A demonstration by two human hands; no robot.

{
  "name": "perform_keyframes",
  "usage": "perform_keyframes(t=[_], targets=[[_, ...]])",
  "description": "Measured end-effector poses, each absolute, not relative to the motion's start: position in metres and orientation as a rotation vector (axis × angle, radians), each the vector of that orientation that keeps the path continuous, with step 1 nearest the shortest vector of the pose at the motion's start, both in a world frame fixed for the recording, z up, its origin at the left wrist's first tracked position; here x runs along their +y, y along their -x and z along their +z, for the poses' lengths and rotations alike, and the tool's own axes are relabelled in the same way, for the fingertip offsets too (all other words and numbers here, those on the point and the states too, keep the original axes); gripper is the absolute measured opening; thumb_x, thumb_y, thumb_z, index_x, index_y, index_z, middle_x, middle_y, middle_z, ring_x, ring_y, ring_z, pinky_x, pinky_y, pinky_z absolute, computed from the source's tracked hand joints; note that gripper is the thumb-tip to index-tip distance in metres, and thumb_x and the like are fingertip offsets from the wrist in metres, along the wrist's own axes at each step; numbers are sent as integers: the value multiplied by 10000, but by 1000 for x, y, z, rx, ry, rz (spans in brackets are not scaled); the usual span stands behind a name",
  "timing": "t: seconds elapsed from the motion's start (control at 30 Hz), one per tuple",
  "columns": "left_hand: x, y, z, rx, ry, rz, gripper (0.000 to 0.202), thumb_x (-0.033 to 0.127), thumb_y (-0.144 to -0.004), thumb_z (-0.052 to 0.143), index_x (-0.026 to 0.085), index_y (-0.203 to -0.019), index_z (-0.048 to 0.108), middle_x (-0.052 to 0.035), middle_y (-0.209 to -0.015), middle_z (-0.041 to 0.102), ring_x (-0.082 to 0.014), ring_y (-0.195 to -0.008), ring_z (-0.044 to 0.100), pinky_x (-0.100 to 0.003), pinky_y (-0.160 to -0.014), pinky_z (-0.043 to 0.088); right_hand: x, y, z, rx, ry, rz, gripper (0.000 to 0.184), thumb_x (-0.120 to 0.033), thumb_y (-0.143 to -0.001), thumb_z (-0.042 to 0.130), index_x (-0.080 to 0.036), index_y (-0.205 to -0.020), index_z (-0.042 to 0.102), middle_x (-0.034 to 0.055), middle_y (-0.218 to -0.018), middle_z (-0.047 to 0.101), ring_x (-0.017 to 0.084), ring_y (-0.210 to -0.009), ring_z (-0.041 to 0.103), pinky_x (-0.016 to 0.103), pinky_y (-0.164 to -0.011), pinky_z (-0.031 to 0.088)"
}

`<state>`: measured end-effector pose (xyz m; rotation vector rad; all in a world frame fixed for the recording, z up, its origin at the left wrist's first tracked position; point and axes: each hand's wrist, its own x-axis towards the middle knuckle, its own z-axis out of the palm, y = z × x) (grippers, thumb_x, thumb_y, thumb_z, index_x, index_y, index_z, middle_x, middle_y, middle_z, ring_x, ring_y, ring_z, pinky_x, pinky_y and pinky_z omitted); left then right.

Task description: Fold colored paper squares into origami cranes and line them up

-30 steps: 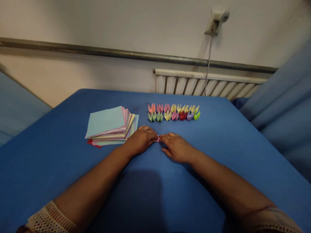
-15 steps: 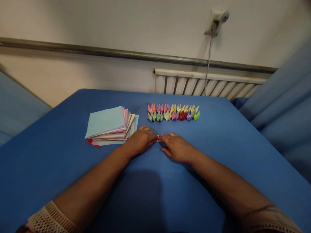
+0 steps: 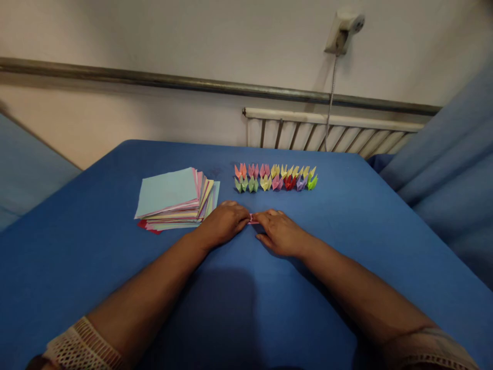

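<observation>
A small piece of folded pink paper (image 3: 252, 219) lies on the blue table, mostly covered by my fingers. My left hand (image 3: 226, 222) is closed over its left end, fingers together. From the other side my right hand (image 3: 280, 231) presses its fingertips on the paper's right part, with the thumb held apart, lower down. Beyond my hands stand two rows of folded paper cranes (image 3: 277, 183) in orange, pink, yellow, green, red, purple and lime. Left of my left hand sits a stack of coloured paper sheets (image 3: 169, 192), light blue on top.
The blue table (image 3: 327, 298) reaches back to a wall with a metal rail (image 3: 154, 78) and a white radiator (image 3: 292, 115). A cord hangs from a wall socket (image 3: 341, 33). Blue curtains (image 3: 458, 144) hang at the right and at the left.
The hands stay almost in place around the pink paper. A little more of the paper shows between them. The stack and the cranes have not moved.
</observation>
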<state>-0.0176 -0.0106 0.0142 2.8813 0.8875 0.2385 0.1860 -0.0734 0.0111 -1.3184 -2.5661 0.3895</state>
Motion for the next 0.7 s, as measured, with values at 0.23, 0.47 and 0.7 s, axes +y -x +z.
perform_keyframes(t=[0.23, 0.47, 0.7], targets=[[-11, 18, 14, 894, -2839, 297, 198, 252, -906, 476, 173, -866, 653, -44, -808, 653, -175, -783, 575, -309, -767, 405, -74, -188, 14, -2602, 1265, 396, 448, -277, -893, 530, -155, -1312, 431, 127, -1236, 573, 251, -1136, 489, 419, -945, 381], [-10, 18, 15, 878, -2788, 289, 180, 238, -898, 495, 176, -904, 664, -39, -845, 676, -172, -811, 590, -303, -799, 412, -74, -189, 13, -2621, 1229, 384, 445, -277, -900, 511, -156, -1322, 438, 123, -1295, 550, 251, -1150, 475, 418, -953, 380], [-8, 20, 17, 831, -2730, 306, 194, 211, -896, 474, 171, -913, 663, -49, -877, 677, -165, -829, 595, -283, -804, 428, -75, -188, 12, -2610, 1229, 386, 440, -270, -895, 525, -169, -1317, 450, 118, -1331, 528, 252, -1167, 469, 428, -962, 380]])
